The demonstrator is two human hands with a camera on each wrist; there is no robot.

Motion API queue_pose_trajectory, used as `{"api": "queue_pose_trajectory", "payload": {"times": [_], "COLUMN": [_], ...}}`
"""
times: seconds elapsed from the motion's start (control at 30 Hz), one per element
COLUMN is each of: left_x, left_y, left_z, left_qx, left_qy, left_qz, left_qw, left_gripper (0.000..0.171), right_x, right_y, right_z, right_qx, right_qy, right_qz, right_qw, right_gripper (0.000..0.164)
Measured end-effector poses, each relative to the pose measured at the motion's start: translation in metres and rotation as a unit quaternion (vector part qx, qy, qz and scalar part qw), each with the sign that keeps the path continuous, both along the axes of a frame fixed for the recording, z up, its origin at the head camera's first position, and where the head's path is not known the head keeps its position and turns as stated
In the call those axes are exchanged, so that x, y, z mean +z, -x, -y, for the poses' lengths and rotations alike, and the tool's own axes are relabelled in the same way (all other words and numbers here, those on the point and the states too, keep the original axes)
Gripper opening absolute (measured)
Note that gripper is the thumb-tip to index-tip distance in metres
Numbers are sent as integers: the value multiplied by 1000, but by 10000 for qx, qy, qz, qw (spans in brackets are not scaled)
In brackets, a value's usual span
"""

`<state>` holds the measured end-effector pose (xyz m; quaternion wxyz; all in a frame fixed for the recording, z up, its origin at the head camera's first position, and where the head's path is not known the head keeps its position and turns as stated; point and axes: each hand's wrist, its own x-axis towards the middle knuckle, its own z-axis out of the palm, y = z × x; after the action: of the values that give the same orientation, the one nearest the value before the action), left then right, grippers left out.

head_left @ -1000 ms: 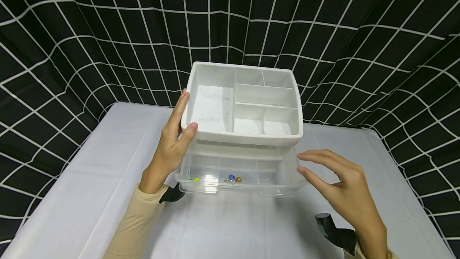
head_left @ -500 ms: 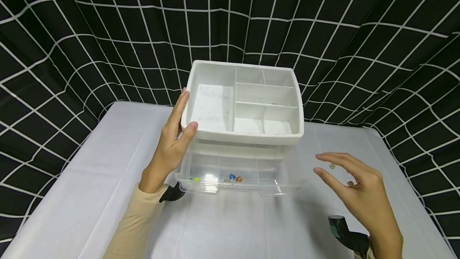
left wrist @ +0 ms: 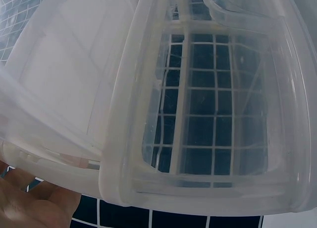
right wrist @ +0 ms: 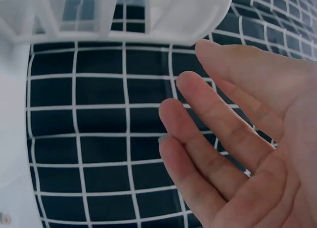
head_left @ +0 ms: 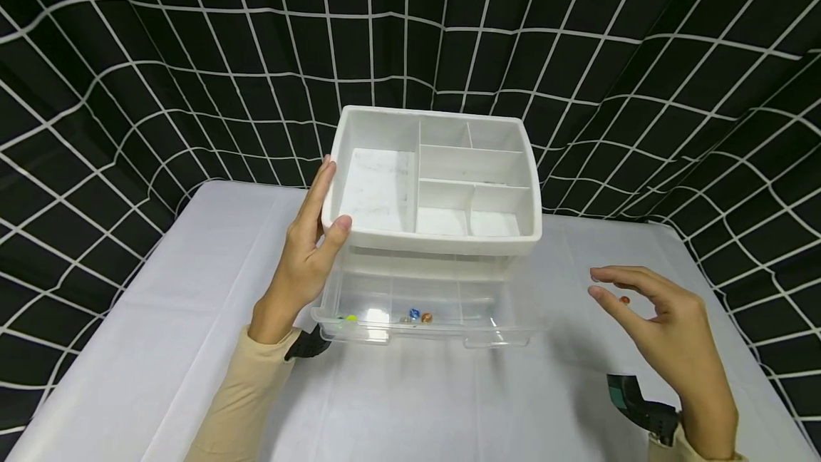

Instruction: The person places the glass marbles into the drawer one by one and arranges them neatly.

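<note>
Two different jobs are shared between your hands here. Your left hand [head_left: 300,255] grips the white organizer [head_left: 442,242] at its left side, thumb over the near left corner of the rim, fingers along the outer wall. Your right hand [head_left: 676,330] hangs to the right, well apart from the organizer, thumb and fingers parted with a clear gap; the right wrist view shows nothing in your palm.

Through that gap a red bead [head_left: 625,300] shows, though you can hardly judge from above how far beneath your fingers it lies. On the near side, the clear drawer [head_left: 432,329] is drawn out, with a blue bead [head_left: 415,314] and an orange bead [head_left: 427,318] side by side near its front wall and a yellow-green piece [head_left: 350,318] well to their left.

The step in hand looks to be a reach for the red bead while your left hand braces. On that reading, the next move calls for lowering your right hand and pinching softly, since something so small and round could roll away.
</note>
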<state>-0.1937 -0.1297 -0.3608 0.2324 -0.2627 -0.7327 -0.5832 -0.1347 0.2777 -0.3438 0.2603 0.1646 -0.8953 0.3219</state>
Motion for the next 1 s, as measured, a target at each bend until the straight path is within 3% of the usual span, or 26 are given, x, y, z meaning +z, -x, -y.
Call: {"api": "queue_pose_trajectory", "payload": {"times": [0.3,1.0], "left_x": [0,0], "left_y": [0,0], "left_z": [1,0], "left_qx": [27,29], "left_qy": [-9,54], "left_qz": [-3,26], "left_qw": [10000,10000], "left_gripper": [66,66], "right_x": [-10,-37], "right_y": [8,17], "right_z": [-13,-55], "right_qx": [-452,-999], "right_qy": [35,-125], "right_qz": [465,1112], "right_qw": [9979,9887], "right_gripper": [22,27]}}
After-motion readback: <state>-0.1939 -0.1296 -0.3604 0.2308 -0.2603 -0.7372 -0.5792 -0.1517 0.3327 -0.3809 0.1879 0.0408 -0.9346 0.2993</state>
